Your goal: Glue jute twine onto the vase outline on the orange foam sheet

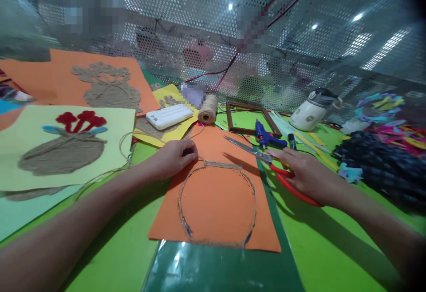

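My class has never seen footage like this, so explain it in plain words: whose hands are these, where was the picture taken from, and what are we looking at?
There is no machine here. A person works with two bare hands, and this single picture comes from a camera worn on the head, looking forward and down.

The left hand pinches a strand of twine above an orange sheet, where more twine forms a rounded outline. The right hand holds red-handled scissors.

Around them on the green table are a twine spool, a blue glue gun, a brown frame and a white bottle. At the left, a pale yellow sheet carries a vase picture with red flowers.
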Motion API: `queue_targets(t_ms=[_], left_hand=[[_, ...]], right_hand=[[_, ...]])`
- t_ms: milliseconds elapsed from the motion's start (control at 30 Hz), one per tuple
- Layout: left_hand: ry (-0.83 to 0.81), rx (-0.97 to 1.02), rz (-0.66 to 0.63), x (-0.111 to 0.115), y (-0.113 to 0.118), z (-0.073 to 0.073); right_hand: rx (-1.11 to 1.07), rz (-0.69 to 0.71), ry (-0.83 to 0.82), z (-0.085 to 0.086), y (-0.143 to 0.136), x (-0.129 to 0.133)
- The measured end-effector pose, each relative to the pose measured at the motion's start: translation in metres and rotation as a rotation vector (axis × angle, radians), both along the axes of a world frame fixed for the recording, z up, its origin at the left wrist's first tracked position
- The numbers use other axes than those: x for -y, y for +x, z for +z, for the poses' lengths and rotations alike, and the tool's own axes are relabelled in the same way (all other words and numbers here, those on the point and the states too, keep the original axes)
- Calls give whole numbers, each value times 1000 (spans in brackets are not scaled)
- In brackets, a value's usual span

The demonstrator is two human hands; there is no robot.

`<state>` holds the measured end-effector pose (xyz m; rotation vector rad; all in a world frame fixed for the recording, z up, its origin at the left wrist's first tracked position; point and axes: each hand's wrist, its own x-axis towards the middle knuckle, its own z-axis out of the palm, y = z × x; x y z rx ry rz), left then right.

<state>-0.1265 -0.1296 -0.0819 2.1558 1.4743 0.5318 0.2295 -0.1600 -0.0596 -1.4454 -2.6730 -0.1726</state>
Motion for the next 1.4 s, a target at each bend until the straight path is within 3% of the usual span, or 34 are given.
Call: queue_targets(t_ms=[133, 267, 400, 500, 567, 733, 867, 1100, 1400], left_hand=[[16, 17, -11, 2, -1, 4], [63, 30, -12, 4, -2, 7], [112, 116, -23, 3, 0, 5], [123, 230, -51, 6, 7, 4], [130, 280, -95, 10, 12, 6], [209, 269, -236, 29, 26, 21], [226, 305, -257, 36, 30, 26], [97, 371, -274, 35, 25, 27], [8, 306, -132, 22, 16, 20]], right_hand=[[7, -139, -59, -6, 27, 15], [-98, -192, -127, -16, 53, 36], [-155, -265, -142, -10, 64, 52], [-189, -270, 79, 7, 45, 62], [-297, -155, 211, 18, 16, 66], [-499, 251, 157, 21, -79, 47], [-430, 372, 185, 13, -119, 29], [-469, 393, 255, 7, -114, 24], [-523, 328, 167, -3, -97, 10]])
